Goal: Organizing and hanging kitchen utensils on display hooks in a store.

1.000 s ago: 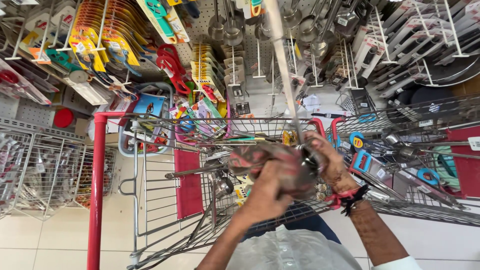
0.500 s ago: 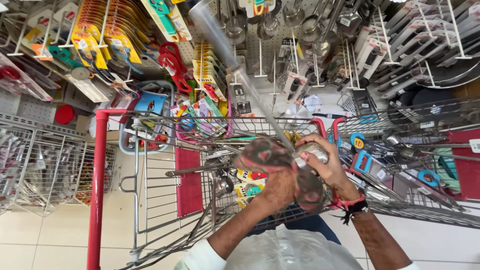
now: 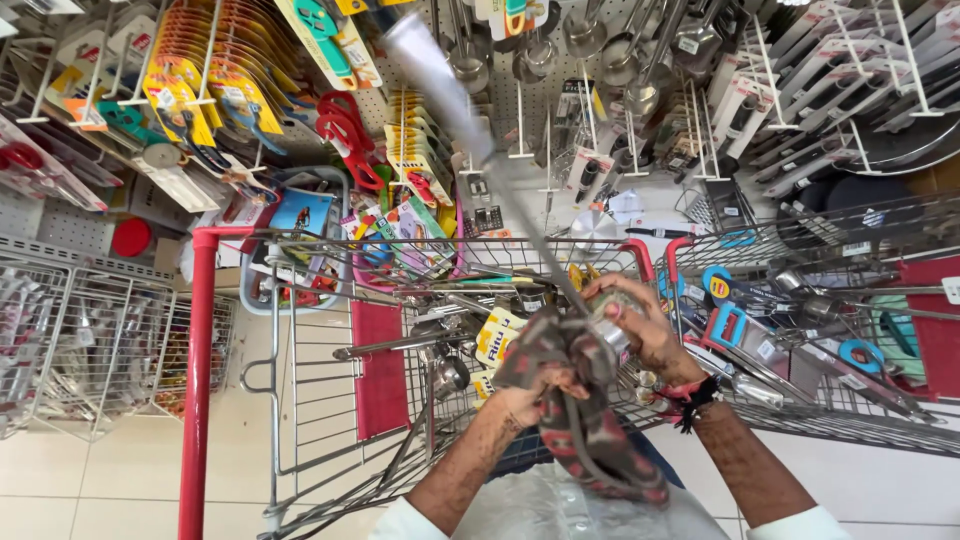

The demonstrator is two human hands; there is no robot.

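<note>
Head cam: long steel ladle point(image 3: 470, 130) has its bowl end in the right hand point(image 3: 640, 325), handle running up-left twd the pegboard, blurred. Left hand point(image 3: 530, 395) just beside it, gripping a patterned cloth point(image 3: 590, 440) against the bowl, both over the cart point(image 3: 300, 340).

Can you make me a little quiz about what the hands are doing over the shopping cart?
1. True or false: the left hand presses a patterned cloth against the long metal utensil.
2. What does the right hand grip? A) red scissors B) the utensil's lower end C) the cart's rim
3. Fill in: below both hands stands a wire shopping ____ holding metal kitchen tools.

Key: 1 true. 2 B. 3 cart.
</note>
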